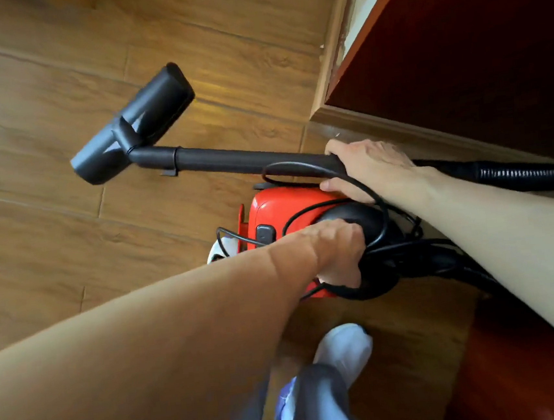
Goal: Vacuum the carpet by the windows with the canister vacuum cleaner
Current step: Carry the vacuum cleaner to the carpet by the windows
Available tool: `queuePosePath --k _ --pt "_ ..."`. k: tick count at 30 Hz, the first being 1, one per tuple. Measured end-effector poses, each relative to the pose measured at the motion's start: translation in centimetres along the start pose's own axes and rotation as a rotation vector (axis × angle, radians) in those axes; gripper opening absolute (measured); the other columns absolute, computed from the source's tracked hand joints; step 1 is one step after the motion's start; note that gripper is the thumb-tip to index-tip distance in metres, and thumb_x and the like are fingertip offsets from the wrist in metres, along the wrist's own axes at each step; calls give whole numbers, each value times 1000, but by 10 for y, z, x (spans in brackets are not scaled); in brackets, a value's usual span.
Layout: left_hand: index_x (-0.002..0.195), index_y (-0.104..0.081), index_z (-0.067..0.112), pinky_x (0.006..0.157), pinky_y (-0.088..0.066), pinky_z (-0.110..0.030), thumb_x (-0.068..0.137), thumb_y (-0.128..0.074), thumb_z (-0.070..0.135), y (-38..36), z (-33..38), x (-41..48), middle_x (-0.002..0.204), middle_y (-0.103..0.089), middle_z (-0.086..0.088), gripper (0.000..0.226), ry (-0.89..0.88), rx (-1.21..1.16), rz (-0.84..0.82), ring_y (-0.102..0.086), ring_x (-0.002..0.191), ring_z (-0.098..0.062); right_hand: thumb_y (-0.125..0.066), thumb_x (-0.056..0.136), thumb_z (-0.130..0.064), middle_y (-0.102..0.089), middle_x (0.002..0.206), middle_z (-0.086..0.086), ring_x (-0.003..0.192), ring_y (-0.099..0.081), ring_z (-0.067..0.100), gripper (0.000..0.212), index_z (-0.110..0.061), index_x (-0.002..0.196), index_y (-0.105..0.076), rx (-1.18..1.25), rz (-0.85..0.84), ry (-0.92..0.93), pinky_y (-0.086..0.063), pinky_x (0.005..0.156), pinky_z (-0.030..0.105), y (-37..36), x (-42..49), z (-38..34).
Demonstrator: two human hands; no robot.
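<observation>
**Getting the machine into position:** you stand on a wooden floor with the red canister vacuum just past centre toward 4 o'clock. It sits between your two hands and close ahead of your sock-clad foot at 6 o'clock.

Your left hand is clenched round the black carry handle on top of the canister. Your right hand grasps the near end of the wand, where the ribbed hose runs off toward 3 o'clock. Loose loops of power cord drape over the canister and both grips. Whether the canister rests on the floor or hangs from your hand cannot be told.

The wand's long axis lies almost level across the view, from your right hand out toward 9 o'clock. It ends in the floor head, which points toward 10 o'clock. The head's own long axis crosses the wand, running from about 8 o'clock to 1 o'clock, and its edges are blurred.

No carpet or window is in sight, only boards, a baseboard and a dark red cabinet at 2 o'clock. So this looks like the fetching stage, with cleaning not yet begun. The next move probably calls for taking the machine to the carpet, freeing and plugging in the cord, then setting the head flat before switching on. Mind the slack cord near your feet.
</observation>
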State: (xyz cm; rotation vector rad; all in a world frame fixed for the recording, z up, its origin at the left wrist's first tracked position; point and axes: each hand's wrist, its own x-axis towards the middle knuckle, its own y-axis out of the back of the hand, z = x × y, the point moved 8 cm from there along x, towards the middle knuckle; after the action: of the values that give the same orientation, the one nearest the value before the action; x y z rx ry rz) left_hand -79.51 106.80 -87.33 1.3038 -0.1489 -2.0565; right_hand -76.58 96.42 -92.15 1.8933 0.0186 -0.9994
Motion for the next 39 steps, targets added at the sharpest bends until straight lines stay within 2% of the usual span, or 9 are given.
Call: queuePosePath --k 3,8,12,16,21,27,31,35,39 --pt "106 -66 7 36 -23 -19 89 -62 30 13 -5 -42 101 -69 -12 29 48 7 84 -42 69 -21 -59 87 -56 -62 98 10 96 -61 36 40 -26 104 -40 -1 20 88 -35 68 34 34 -25 -42" --pt "99 -68 8 56 -36 -31 88 -64 32 60 0 -154 96 -70 -13 27 117 92 175 -43 66 -26 -60 87 -52 -50 90 7 96 -59 35 36 -27 104 -42 50 -20 106 -36 69 35 118 -85 -109" --pt "92 -70 6 59 -39 -33 83 -62 23 86 15 -265 92 -71 -15 21 162 116 204 -65 80 -37 -60 87 -50 -56 87 5 93 -61 32 34 -25 101 -41 50 69 125 -37 68 34 199 -156 -179" --pt "91 -70 7 59 -40 -33 81 -62 21 117 33 -381 91 -71 -13 18 225 116 228 -66 81 -35 -59 90 -47 -68 98 10 97 -63 32 35 -21 106 -42 40 129 177 -43 76 38 267 -229 -253" --pt "93 -69 10 61 -42 -32 81 -59 28 163 35 -508 93 -70 -10 24 292 131 322 -67 84 -34 -60 90 -42 -63 83 4 85 -62 31 31 -21 101 -41 4 225 305 -37 70 36 346 -290 -345" --pt "90 -69 11 59 -41 -32 80 -60 32 198 2 -627 88 -69 -8 25 406 98 411 -51 67 -26 -64 88 -43 -63 86 1 77 -57 25 31 -22 100 -45 -43 232 419 -45 72 34 423 -319 -456" --pt "90 -70 10 58 -42 -31 80 -62 34 223 -23 -700 82 -66 -7 27 476 55 500 -49 65 -24 -64 87 -41 -63 86 1 80 -64 25 29 -22 101 -47 -115 303 494 -53 75 40 469 -327 -529" --pt "93 -70 10 56 -43 -30 82 -63 34 248 -49 -766 73 -52 0 27 537 37 562 -51 64 -22 -67 84 -40 -59 84 1 81 -62 27 31 -21 101 -49 -192 319 547 -46 70 36 513 -330 -594" --pt "93 -69 10 54 -44 -29 79 -65 34 267 -78 -820 84 -67 -6 28 611 -2 624 -53 63 -22 -65 83 -33 -60 89 4 90 -63 30 28 -20 104 -51 -278 351 581 -41 73 36 554 -328 -644"
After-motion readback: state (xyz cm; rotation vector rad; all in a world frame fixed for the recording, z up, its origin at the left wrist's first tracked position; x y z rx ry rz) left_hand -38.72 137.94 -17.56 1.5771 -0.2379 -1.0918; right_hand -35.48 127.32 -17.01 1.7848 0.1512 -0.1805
